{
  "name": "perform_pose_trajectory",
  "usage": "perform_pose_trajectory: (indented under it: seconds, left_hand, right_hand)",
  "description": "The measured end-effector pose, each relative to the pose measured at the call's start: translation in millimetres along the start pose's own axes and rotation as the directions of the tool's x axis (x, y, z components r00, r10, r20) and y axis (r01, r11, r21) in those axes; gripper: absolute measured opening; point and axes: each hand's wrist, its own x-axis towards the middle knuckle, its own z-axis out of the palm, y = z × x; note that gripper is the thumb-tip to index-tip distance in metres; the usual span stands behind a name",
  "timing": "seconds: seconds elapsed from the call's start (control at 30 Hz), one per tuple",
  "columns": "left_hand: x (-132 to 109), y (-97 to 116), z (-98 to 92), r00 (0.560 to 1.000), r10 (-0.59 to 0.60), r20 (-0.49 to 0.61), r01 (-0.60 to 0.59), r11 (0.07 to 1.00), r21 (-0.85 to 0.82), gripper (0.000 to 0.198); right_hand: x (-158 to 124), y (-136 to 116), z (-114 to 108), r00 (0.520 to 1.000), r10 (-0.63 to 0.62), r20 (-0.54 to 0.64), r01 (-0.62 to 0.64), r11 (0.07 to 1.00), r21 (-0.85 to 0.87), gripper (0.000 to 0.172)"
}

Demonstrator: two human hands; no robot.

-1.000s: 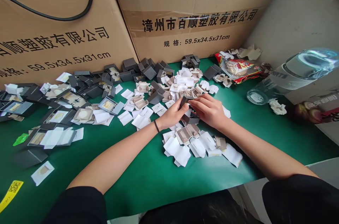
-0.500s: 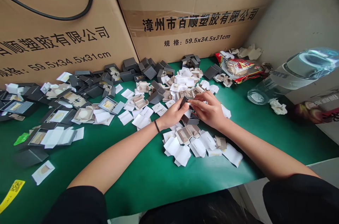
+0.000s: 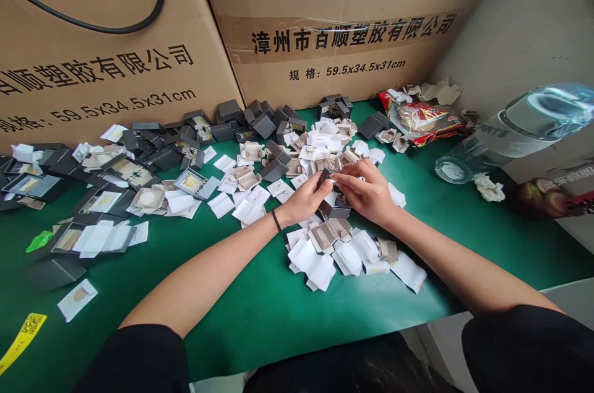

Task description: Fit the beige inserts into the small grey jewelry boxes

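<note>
My left hand (image 3: 304,200), with a dark band at its wrist, has thumb and fingers closed on a small black box (image 3: 324,179). My right hand (image 3: 369,192) meets it from the other side, fingertips bent and pinched at the box's edge. Fingers hide much of the box and whatever is inside it. Just below the hands, an open black box (image 3: 336,210) shows between them. Unfolded white and grey-brown paper inserts (image 3: 327,234) lie in front of the hands, and more paper pieces (image 3: 320,140) are heaped behind.
Black boxes (image 3: 167,158) crowd the green table (image 3: 260,331) at left and back. Large cardboard cartons (image 3: 343,3) stand along the rear edge. To the right are a red snack bag (image 3: 420,120), a tilted clear bottle (image 3: 505,133) and crumpled tissue (image 3: 489,187).
The view has shifted very slightly. Both hands stay at the small black box, with hardly any visible finger movement.
</note>
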Motion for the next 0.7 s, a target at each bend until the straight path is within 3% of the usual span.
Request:
perform_pose_trajectory:
  seconds: [0.37, 0.7]
  left_hand:
    - [0.8, -0.5, 2.7, 1.000, -0.014, -0.013, 0.013, 0.998, -0.065, 0.057]
    - [1.2, 0.9, 1.8, 1.000, 0.005, -0.004, -0.006, 0.999, -0.052, 0.057]
  right_hand:
    - [-3.8, 0.1, 1.4, 0.979, 0.102, 0.174, -0.123, 0.986, 0.115, 0.025]
    - [-4.5, 2.3, 2.4, 0.980, 0.098, 0.172, -0.118, 0.987, 0.110, 0.024]
